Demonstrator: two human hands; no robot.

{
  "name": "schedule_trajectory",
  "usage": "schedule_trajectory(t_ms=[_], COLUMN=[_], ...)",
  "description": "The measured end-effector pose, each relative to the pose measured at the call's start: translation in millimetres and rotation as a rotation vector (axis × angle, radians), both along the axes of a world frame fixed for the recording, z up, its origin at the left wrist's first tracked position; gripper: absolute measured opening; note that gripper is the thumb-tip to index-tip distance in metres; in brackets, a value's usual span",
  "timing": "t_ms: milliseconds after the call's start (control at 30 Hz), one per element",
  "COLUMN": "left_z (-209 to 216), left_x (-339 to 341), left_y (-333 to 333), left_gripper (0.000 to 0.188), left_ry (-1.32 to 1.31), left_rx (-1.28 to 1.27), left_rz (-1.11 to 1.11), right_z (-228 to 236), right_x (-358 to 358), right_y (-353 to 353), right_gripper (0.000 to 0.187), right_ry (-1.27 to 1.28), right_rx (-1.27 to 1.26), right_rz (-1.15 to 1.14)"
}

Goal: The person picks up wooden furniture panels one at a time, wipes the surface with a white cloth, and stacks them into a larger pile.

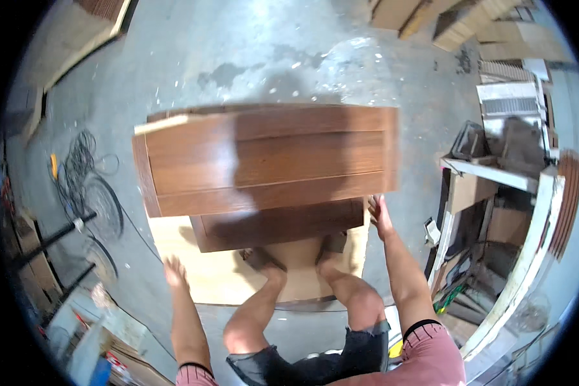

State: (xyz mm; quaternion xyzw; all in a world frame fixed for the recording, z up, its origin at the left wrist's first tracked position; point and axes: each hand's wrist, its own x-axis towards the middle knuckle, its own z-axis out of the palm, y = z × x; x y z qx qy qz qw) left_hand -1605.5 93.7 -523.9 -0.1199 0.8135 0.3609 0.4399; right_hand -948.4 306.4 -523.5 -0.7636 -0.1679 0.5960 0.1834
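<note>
Landmark: the stack of dark brown wooden panels (264, 161), mid-frame, lying flat and raised off the concrete floor (251, 45).

Far left of the stack: coiled black cables (83, 186) on the floor, well apart from it, with black metal legs (51, 238) below them, likely pushed aside so the standing spot stays free.

Lower left of the stack: left hand (174, 271), fingers spread, palm down, empty. It hovers over the pale plywood sheet (206, 270) that lies under the stack; contact with the sheet is unclear. It holds nothing, so it reads as a balancing hand.

Under the stack's near edge: the person's bare knees and feet, feet partly tucked beneath the panels, which puts the body close to the load.

Lower right corner of the stack: right hand (379, 215), fingers extended up against the near right corner of the panels, touching, not wrapped around anything. It looks placed to steady or square the corner.

Right of the stack, apart from it: white frames and boards (508, 186) leaning in a cluttered pile.

Panels are motion-blurred; exact count is unclear.
</note>
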Motion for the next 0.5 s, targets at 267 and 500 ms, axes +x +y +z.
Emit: schedule_trajectory(t_ms=[267, 500], left_z=[269, 316], left_x=[136, 160], left_y=[-181, -79], left_gripper=[0.037, 0.039], left_ry=[-0.501, 0.258], left_rx=[-0.597, -0.116], left_rz=[-1.112, -2.244], right_z=[195, 438], right_x=[39, -18], right_y=[-341, -303], right_gripper=[0.074, 0.068], right_ry=[0.155, -0.026], right_rx=[-0.373, -0.258], right_rz=[0.086, -0.047])
